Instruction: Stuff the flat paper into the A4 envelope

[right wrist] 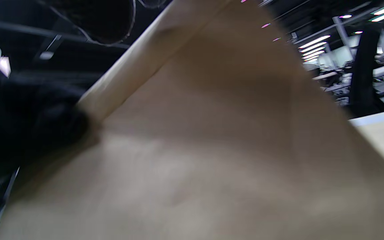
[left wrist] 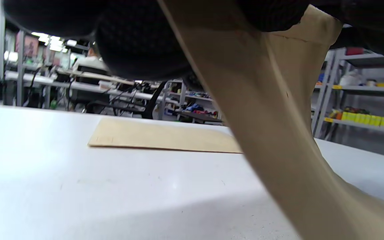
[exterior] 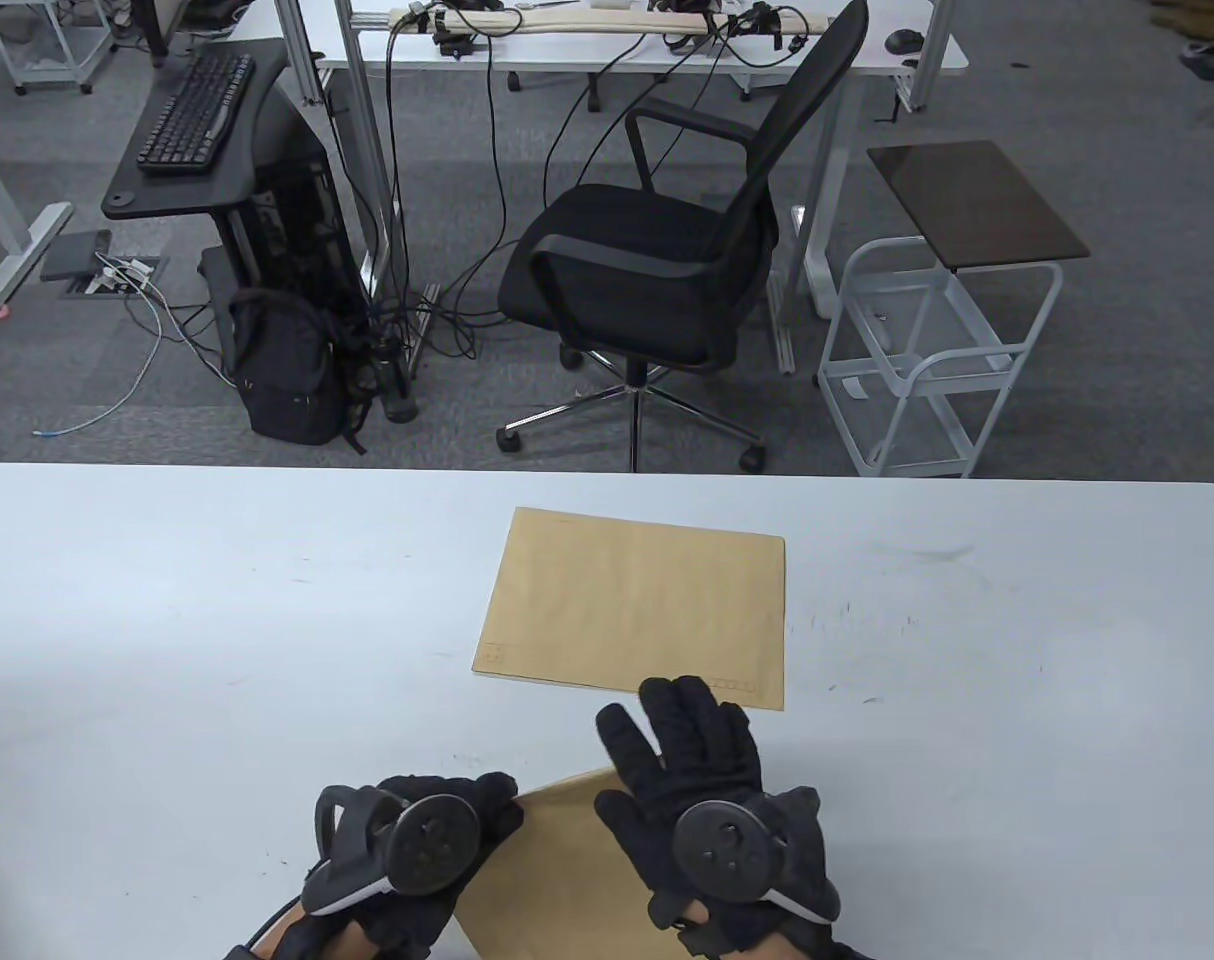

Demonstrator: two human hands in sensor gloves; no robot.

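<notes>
A brown A4 envelope lies flat at the middle of the white table; it also shows in the left wrist view. Both hands hold a second brown envelope near the front edge, raised off the table and sagging down to it. My left hand grips its left edge. My right hand lies on top of it with fingers stretched toward the flat envelope's near edge, and a dark digit presses its underside. No loose white paper is in view.
Beyond the table's far edge stand a black office chair, a white wire cart and a black backpack. Bare tabletop lies to the left and right of the flat envelope.
</notes>
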